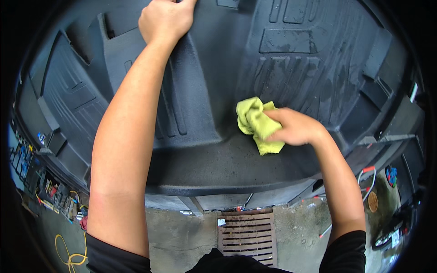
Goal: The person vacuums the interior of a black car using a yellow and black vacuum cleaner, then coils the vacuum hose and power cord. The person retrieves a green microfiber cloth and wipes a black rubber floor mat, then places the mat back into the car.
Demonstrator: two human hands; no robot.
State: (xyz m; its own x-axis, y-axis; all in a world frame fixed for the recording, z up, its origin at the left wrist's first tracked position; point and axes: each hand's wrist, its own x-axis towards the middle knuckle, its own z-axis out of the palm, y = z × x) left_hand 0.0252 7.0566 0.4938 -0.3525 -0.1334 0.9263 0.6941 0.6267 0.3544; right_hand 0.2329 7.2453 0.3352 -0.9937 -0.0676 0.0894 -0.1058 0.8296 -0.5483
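A large black moulded vehicle floor liner (191, 167), with ribbed footwells and a raised middle hump, spans the view before me. My right hand (293, 126) is closed on a crumpled yellow-green cloth (254, 117). It presses the cloth to the liner at the near corner of the right footwell, just right of the hump. Damp streaks mark the ribbed right footwell (290, 71). At the top edge of the view is my left hand (167, 20), its fingers curled and partly cut off. It lies over the liner, but what its fingers grasp is hidden.
A rusty metal drain grate (245, 235) is set in the concrete floor below the liner's near edge. Tools and parts (58, 194) crowd the lower left, near a coiled yellow hose (71, 256). At the right stand a red-and-white tubular frame (368, 181) and a parked motorcycle (392, 232).
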